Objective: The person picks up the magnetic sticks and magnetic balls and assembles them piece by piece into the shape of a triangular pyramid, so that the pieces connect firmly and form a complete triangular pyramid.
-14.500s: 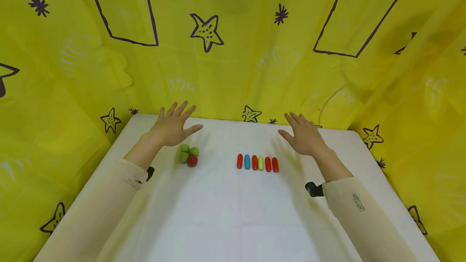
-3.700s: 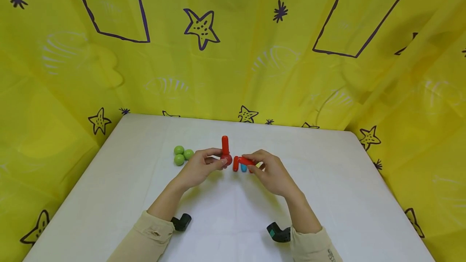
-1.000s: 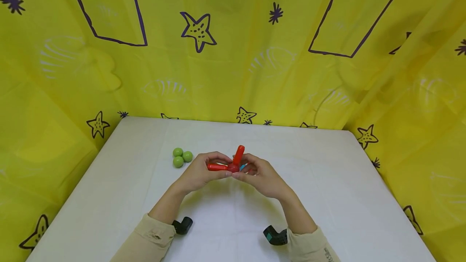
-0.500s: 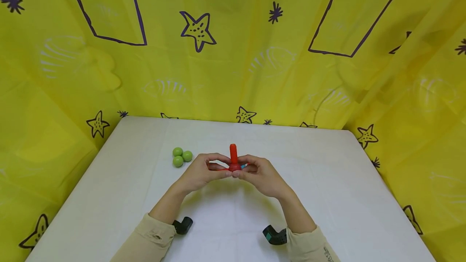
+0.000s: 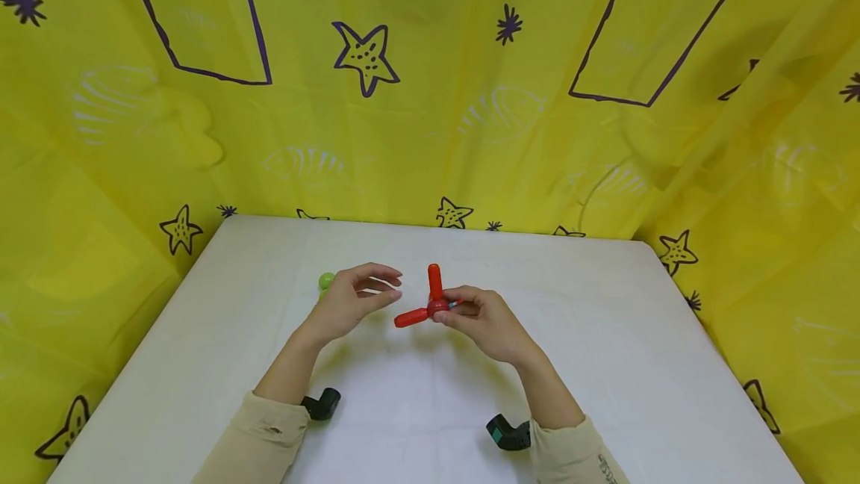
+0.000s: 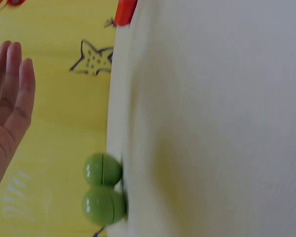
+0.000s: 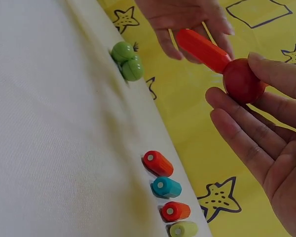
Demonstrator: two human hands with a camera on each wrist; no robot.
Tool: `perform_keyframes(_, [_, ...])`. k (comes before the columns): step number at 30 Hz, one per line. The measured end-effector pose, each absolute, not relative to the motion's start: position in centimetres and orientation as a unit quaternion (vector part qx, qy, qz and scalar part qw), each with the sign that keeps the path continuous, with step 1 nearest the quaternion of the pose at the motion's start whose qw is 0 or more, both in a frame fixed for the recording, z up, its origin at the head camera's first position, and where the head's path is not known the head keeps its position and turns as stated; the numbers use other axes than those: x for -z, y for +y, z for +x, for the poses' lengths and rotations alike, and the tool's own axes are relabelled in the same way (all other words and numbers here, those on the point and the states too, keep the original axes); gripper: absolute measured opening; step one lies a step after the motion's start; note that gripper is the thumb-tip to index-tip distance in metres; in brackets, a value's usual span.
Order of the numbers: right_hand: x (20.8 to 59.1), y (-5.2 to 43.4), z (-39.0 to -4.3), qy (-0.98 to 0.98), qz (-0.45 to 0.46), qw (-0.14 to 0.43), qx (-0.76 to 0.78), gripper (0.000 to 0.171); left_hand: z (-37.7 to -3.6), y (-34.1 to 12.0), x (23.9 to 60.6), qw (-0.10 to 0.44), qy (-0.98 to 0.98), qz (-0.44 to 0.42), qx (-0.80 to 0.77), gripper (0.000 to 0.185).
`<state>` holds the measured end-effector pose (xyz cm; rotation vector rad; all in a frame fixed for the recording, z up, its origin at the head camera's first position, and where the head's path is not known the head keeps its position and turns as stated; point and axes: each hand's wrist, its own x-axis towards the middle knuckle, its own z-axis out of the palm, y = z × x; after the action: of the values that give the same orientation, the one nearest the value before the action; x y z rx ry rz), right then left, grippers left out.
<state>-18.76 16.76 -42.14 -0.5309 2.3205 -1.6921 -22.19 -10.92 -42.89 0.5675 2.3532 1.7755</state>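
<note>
Right hand (image 5: 485, 320) pinches red ball (image 5: 438, 308), rods upright and leftward; left hand (image 5: 349, 299) loose, holding nothing

Green balls (image 5: 325, 280) — white table (image 5: 416, 409)

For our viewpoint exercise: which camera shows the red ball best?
The right wrist view: the red ball fills the frame, pinched by the right hand. The head view shows it small; the left wrist view misses it.

head view looks down over the worktop (image 5: 430, 409); both wrist views sit close, sharing the green balls (image 6: 103, 190).
</note>
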Motion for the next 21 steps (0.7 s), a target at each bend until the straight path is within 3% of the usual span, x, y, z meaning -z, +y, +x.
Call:
perform_keyframes(7, [42.0,17.1,-18.8,0.791,-0.178,0.105,0.575,0.039,-23.3,-14.8,42.7,0.016,0.842,0.114,-0.528,0.037])
perform_keyframes(13, [41.8,17.3,-18.9,0.792,-0.169,0.103,0.577,0.041,-23.4,-17.0,42.6,0.022,0.884,0.077,-0.46,0.041])
perform_keyframes(21, [41.9,17.6,-19.0,0.8,-0.145,0.099,0.573,0.043,-23.6,-17.8,43.4,0.054,0.924,0.059,-0.375,0.029])
